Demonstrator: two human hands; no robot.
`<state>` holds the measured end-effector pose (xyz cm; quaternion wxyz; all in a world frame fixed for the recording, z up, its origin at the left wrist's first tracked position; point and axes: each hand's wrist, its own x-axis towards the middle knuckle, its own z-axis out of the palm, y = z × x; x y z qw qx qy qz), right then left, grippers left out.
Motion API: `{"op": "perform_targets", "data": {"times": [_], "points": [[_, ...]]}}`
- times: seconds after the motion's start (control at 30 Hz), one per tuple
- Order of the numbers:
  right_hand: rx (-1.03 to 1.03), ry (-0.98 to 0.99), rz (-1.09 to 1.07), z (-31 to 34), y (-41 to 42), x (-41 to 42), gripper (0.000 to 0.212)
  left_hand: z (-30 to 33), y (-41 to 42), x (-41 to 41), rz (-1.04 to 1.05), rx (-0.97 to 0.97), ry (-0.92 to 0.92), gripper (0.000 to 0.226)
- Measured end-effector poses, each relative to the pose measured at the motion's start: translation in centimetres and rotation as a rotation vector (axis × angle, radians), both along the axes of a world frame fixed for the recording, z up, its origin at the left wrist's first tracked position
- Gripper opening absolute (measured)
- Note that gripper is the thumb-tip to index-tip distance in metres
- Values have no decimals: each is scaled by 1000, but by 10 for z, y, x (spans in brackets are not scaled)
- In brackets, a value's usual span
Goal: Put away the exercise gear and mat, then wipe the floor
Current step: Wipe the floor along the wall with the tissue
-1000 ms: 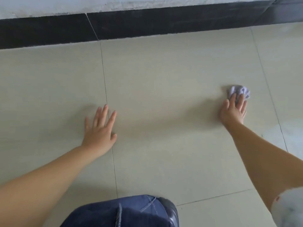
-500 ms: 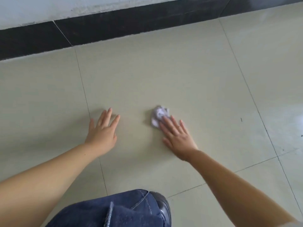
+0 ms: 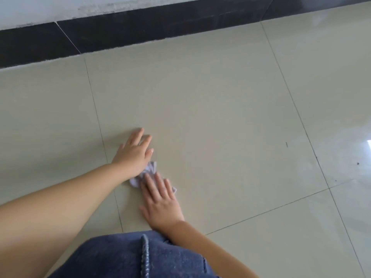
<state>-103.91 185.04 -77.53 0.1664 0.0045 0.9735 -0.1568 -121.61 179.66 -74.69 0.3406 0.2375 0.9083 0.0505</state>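
Underhand, crumpled pale lilac cloth; flattened

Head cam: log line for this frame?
step: wiping floor | right hand: flat, pressing rag | left hand: flat on floor, touching rag | gear, mat: not in view

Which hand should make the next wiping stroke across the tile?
Right, probably. The right hand lies flat on the cloth, fingers straight, pressing it to the floor. The left hand is planted flat on the tile beside it, seemingly as support.
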Motion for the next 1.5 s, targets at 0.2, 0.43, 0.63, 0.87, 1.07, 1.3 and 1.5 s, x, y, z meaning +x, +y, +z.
{"op": "perform_targets", "data": {"times": [0.2,0.43,0.63,0.87,1.07,1.3,1.5], "points": [[47,-10,44,-5,127,-21,60,6,-4,-9,3,5,-62,54],[62,-208,-707,7,303,-82,62,3,-4,2,-21,5,36,55],[51,-262,-652,19,244,-108,69,10,-4,5,-16,-9,21,59],[110,-460,-438,34,248,-113,68,55,-3,-39,-37,-197,-314,60],[50,-622,-409,69,255,-136,66,101,17,-101,-278,-393,-247,53],[125,-787,-335,69,268,-148,74,56,64,-122,-335,-159,-116,70],[76,-862,-348,73,277,-166,68,9,106,-79,-123,-176,-102,111]]}}
